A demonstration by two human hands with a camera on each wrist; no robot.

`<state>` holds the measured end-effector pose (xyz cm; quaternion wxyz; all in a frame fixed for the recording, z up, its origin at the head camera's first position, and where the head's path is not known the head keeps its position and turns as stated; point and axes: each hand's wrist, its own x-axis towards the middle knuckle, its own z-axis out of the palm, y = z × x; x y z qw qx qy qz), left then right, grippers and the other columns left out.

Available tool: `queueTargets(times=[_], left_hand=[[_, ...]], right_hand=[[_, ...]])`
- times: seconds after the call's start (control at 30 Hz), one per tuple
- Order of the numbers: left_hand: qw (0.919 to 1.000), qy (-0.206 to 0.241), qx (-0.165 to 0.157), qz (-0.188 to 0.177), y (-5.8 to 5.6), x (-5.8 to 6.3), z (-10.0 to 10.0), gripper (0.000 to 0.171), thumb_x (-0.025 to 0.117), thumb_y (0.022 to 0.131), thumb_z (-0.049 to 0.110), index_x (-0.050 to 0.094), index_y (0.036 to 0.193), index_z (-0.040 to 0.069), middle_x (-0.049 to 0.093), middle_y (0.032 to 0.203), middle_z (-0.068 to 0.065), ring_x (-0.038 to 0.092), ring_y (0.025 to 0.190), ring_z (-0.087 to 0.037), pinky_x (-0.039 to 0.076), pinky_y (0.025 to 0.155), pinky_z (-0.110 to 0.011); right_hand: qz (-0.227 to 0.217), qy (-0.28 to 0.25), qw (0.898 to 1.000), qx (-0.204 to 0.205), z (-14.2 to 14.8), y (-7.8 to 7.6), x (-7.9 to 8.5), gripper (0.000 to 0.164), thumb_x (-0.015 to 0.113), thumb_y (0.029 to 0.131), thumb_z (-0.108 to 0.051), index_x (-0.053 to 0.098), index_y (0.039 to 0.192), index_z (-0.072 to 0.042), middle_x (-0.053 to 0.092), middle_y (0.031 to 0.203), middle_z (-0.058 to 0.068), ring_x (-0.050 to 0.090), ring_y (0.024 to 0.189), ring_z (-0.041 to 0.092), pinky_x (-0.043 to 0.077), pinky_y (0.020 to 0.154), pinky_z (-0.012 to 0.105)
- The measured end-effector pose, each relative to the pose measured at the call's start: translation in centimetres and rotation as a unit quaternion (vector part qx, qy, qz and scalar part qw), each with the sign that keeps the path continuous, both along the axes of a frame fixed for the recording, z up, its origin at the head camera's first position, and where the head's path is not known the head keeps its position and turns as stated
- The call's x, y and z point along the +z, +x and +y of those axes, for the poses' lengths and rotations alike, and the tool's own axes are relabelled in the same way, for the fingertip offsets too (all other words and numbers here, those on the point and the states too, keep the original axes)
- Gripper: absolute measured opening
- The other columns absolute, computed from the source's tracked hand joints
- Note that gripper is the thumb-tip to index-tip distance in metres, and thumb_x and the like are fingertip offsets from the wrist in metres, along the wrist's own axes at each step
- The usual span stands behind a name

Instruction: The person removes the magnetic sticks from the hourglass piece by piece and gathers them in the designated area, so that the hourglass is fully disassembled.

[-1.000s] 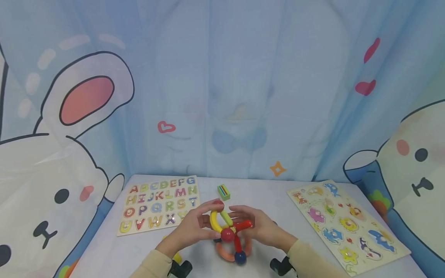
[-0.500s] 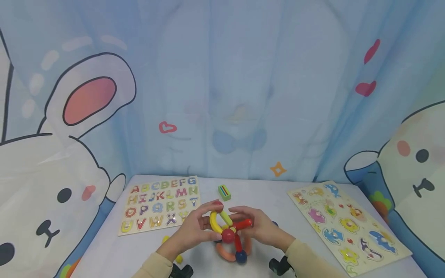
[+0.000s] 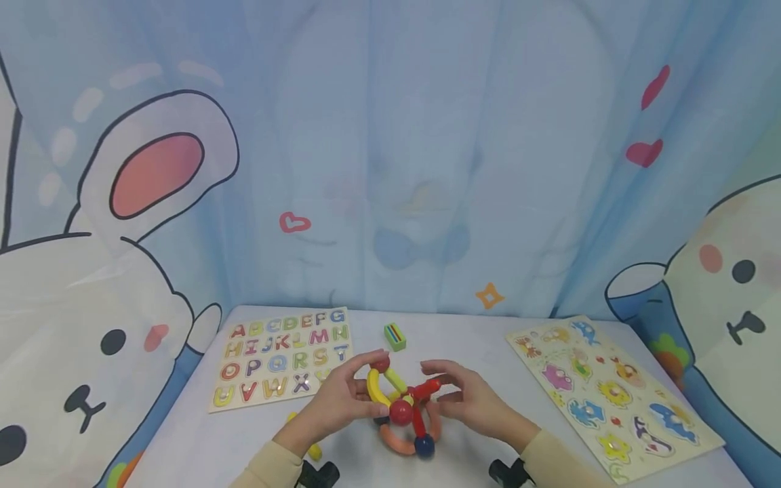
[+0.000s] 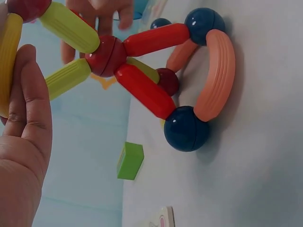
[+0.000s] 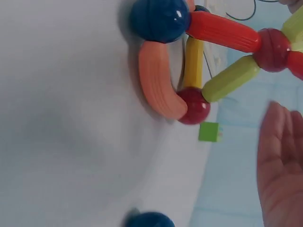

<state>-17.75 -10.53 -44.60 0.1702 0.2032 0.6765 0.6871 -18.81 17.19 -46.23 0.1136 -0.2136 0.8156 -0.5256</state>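
The left hand [image 3: 342,400] pinches the rod-and-ball structure [image 3: 404,413] by its yellow curved rod [image 3: 373,388]. The structure stands upright on the table [image 3: 201,440], red rods slanting down to an orange ring. The right hand [image 3: 472,403] hovers beside it, fingers loose.

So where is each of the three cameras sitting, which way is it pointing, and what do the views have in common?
Head: worn high, facing forward and down at the white table; shows both sleeves, the left hand and the right hand around the rod-and-ball toy structure.
Left wrist: beside the left hand, looking across the table at the structure; thumb and palm show.
Right wrist: low by the right hand, looking along the table at the structure; only blurred fingers show.
Shared: both wrist views catch the small green block.
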Motion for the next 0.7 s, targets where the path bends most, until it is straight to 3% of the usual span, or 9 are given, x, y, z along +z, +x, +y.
queueTargets(times=[0.1,0.2,0.37,0.5,0.7], left_hand=[[0.9998,-0.019,0.010,0.008,0.0,0.2,-0.2,0.076,0.082,0.080,0.002,0.049,0.146,0.022,0.044,0.146,-0.009,0.068,0.088,-0.024,0.058,0.076,-0.029],[0.9993,-0.029,0.020,0.010,0.1,0.2,-0.3,0.076,0.083,0.080,0.004,0.050,0.146,0.023,0.044,0.145,-0.009,0.067,0.082,-0.021,0.056,0.071,-0.026],[0.9996,-0.021,0.019,0.006,0.0,0.0,0.0,0.075,0.083,0.081,0.005,0.050,0.145,0.023,0.045,0.146,-0.008,0.066,0.082,-0.021,0.056,0.071,-0.025],[0.9997,-0.017,0.017,0.008,-0.1,-0.1,0.3,0.075,0.083,0.080,0.005,0.050,0.145,0.023,0.045,0.145,-0.008,0.065,0.078,-0.020,0.056,0.070,-0.025],[0.9998,-0.014,0.015,0.008,0.0,-0.1,0.4,0.076,0.082,0.080,0.003,0.050,0.145,0.022,0.045,0.146,-0.010,0.067,0.081,-0.021,0.056,0.071,-0.025]], right_hand=[[0.049,0.015,0.997,-0.050,0.2,1.6,1.2,0.050,0.074,0.088,-0.008,0.057,0.133,-0.019,0.062,0.121,0.004,0.062,0.100,0.020,0.057,0.080,0.032],[0.114,0.017,0.992,-0.057,-0.3,2.9,2.3,0.043,0.077,0.087,-0.014,0.061,0.127,-0.021,0.063,0.111,-0.001,0.064,0.088,0.016,0.058,0.072,0.031],[0.217,0.017,0.971,-0.100,-1.1,3.7,3.1,0.051,0.080,0.083,-0.006,0.061,0.125,-0.027,0.060,0.109,-0.008,0.062,0.080,0.009,0.058,0.065,0.028],[0.208,0.007,0.970,-0.127,-1.0,4.0,3.2,0.052,0.077,0.082,0.002,0.062,0.122,-0.027,0.062,0.105,-0.008,0.062,0.077,0.009,0.057,0.064,0.028],[0.165,-0.036,0.982,-0.084,-1.4,5.5,3.3,0.032,0.072,0.090,-0.004,0.065,0.118,-0.017,0.067,0.101,0.001,0.063,0.077,0.014,0.058,0.061,0.030]])
